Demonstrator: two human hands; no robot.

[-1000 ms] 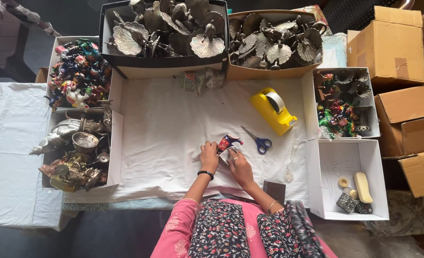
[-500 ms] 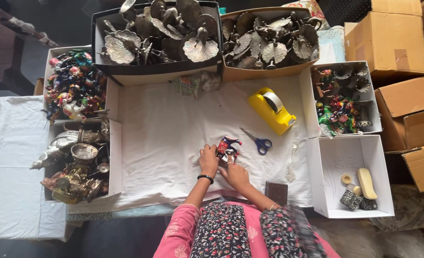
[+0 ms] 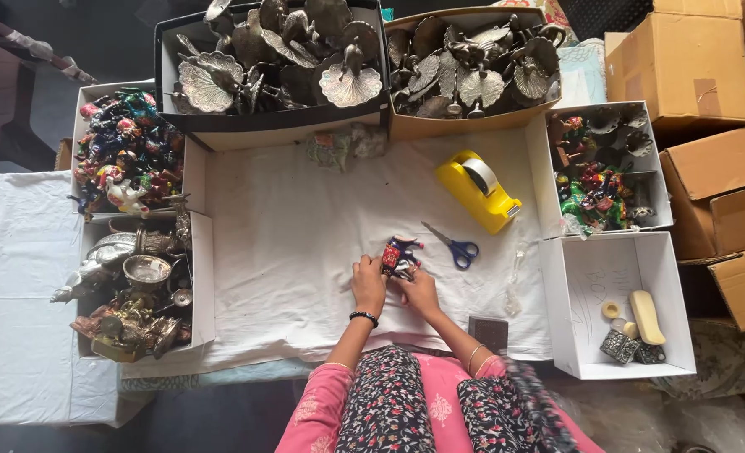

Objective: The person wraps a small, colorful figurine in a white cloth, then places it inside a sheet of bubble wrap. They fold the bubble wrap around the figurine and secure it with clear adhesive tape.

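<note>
Both hands meet over a small painted figurine point(image 3: 398, 254), red and blue, lying on the white cloth point(image 3: 305, 252). My left hand point(image 3: 369, 283), with a dark bead bracelet at the wrist, grips its left side. My right hand point(image 3: 420, 290) holds its lower right side. Blue-handled scissors point(image 3: 454, 247) lie just right of the figurine, and a yellow tape dispenser point(image 3: 477, 190) stands beyond them.
Two boxes of silver metal peacock pieces point(image 3: 305, 59) line the far edge. Boxes of coloured figurines point(image 3: 125, 159) and metal ware point(image 3: 133, 285) stand left. Right are a box of figurines point(image 3: 599, 180), a white box point(image 3: 590, 285) with small items, and cardboard cartons point(image 3: 683, 67).
The hands stay on the figurine and have turned it slightly. The view has shifted a little as the head moved.
</note>
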